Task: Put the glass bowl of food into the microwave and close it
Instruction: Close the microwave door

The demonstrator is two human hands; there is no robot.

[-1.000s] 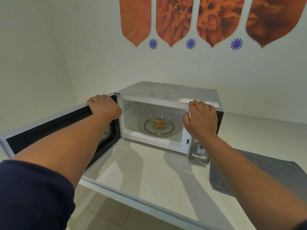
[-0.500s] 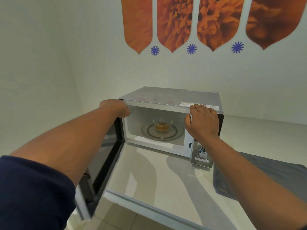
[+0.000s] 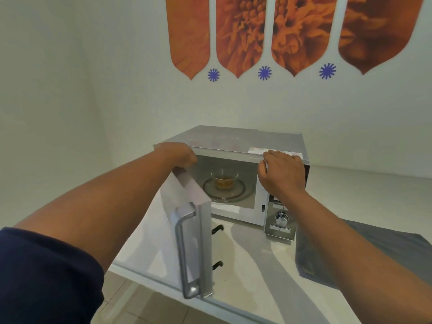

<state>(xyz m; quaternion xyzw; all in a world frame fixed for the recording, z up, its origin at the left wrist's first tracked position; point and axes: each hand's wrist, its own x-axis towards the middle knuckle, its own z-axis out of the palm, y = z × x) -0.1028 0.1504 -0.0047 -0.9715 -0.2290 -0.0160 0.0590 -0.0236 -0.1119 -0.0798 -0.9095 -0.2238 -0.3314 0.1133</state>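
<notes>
1. Tabletop [image 3: 247, 265]: white, carrying the microwave [image 3: 236, 141] towards the rear. A grey cloth [image 3: 383, 251] lies flat at the right, just beside the control panel and clear of the door's path.
2. Microwave: cavity open to the front. The door [image 3: 187, 195] hangs on the left hinge, standing roughly edge-on to the camera at about half swing, its long axis upright, with the silver handle [image 3: 185, 253] on the free edge nearest the camera. 2 dark latch hooks show on its inner side.
3. Left hand [image 3: 177, 154]: arm extended forward, hand laid over the door's top edge near the hinge corner. The fingers curl down over that edge; whether they clamp it or merely rest on it cannot be told. This is the hand nearer the door.
4. Right hand [image 3: 281, 173]: palm forward, fingers together and flat against the upper right front of the casing above the dials, apparently bracing the unit. It holds nothing.
5. Glass bowl [image 3: 224, 181]: inside the cavity, upright on the turntable, with brownish food in it. It lies ahead of and between both hands, touched by neither.
6. Assessment: placement appears complete; closing is the step in hand. The governing relation is the gap between the door's free edge and the right-hand frame. The door must swing rightward until the hooks engage, and the right hand sits close to that closing line, a pinch risk.
</notes>
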